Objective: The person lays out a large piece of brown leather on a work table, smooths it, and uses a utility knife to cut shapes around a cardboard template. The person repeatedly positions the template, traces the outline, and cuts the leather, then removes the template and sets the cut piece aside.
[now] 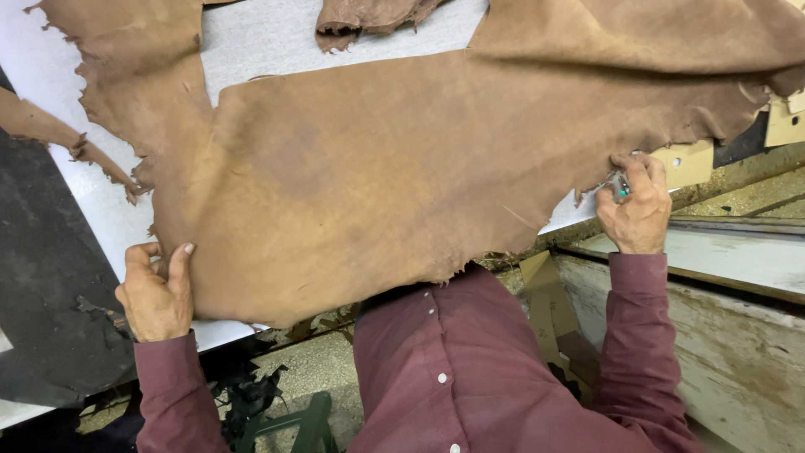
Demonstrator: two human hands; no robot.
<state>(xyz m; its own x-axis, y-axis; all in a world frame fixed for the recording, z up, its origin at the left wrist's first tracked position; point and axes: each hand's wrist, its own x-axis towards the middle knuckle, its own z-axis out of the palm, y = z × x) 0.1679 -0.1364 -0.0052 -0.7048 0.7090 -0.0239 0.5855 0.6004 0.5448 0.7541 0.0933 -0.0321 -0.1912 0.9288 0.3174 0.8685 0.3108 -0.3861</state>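
Observation:
A large brown leather hide (360, 168) with ragged edges lies spread over a white table (109, 214). My left hand (155, 294) grips the hide's near left edge, thumb on top of the leather. My right hand (636, 208) is closed at the hide's torn right edge, fingers curled around a small object with a blue-green tip (622, 191); what it is cannot be made out. Both arms wear maroon sleeves.
A second brown hide (637, 33) overlaps the first at the back right, and a scrap (360, 18) lies at the top. Cardboard pieces (784, 122) sit at the right. A whitish bench (713, 252) and leather scraps on the floor (251, 394) are below.

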